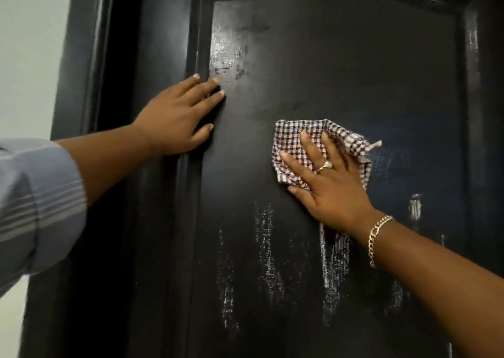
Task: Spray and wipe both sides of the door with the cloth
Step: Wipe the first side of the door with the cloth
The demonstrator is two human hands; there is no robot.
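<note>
Right hand presses checked cloth flat on black panelled door; left hand braces beside it.

Right hand [331, 183], fingers straight and spread, holds the crumpled checked cloth [297, 150] against the recessed door [341, 63] panel, mid-height; gold ring [324, 166] on a finger, chain bracelet [377, 237] at the wrist. Left hand [177, 117] lies flat, fingers straight and together, across the panel's left moulding, well apart from the cloth. Wet whitish streaks [268, 251] run down the panel below the cloth. Striped sleeve [35, 205] at left edge.
</note>
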